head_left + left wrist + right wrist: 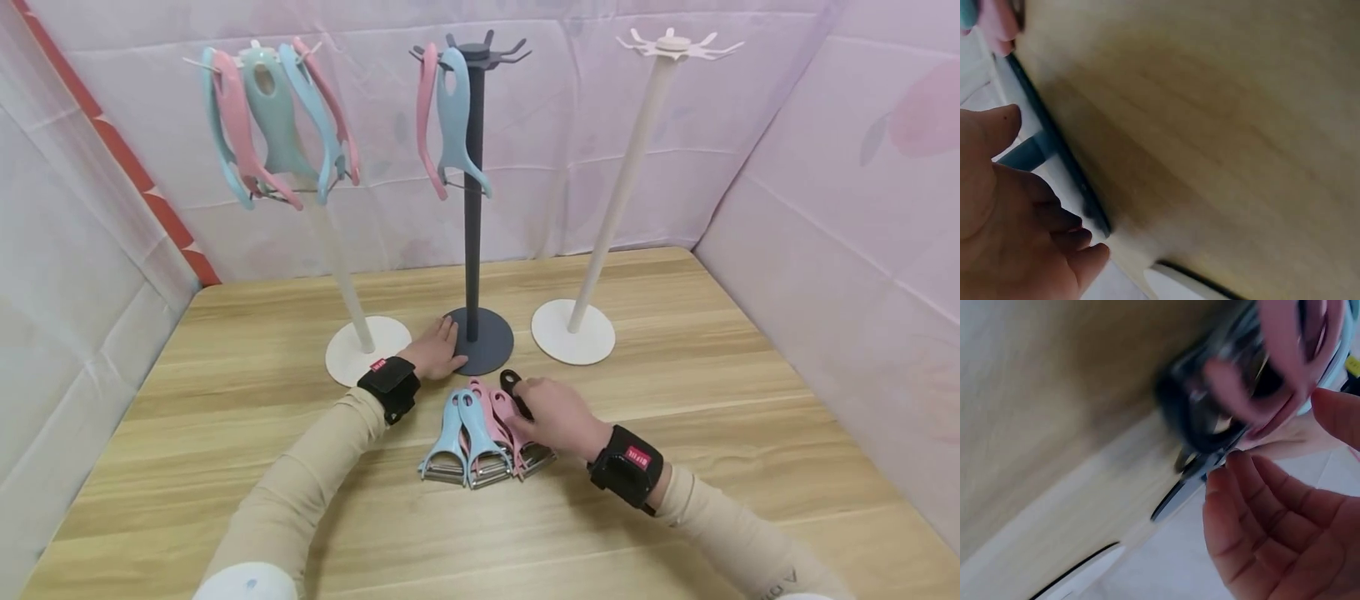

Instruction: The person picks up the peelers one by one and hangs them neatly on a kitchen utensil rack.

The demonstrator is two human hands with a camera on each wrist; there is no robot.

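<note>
A dark grey hook stand (473, 208) stands mid-table, and a pink and a blue peeler (452, 117) hang from its top. My left hand (442, 348) lies flat on its round base (491, 343), fingers straight; the left wrist view shows the palm (1016, 237) beside the base edge (1060, 150). Several loose peelers lie in front of it: blue ones (457, 425), pink ones (495, 415) and a black one (512, 385). My right hand (534, 402) rests over the black and pink peelers. In the blurred right wrist view its fingers (1260, 512) are spread loosely beside the dark peeler (1210, 406).
A white stand (360, 354) at the left carries several blue, pink and green peelers (273, 117). Another white stand (573, 332) at the right has bare hooks (671, 46). Pale fabric walls close in the wooden table (712, 400) on three sides.
</note>
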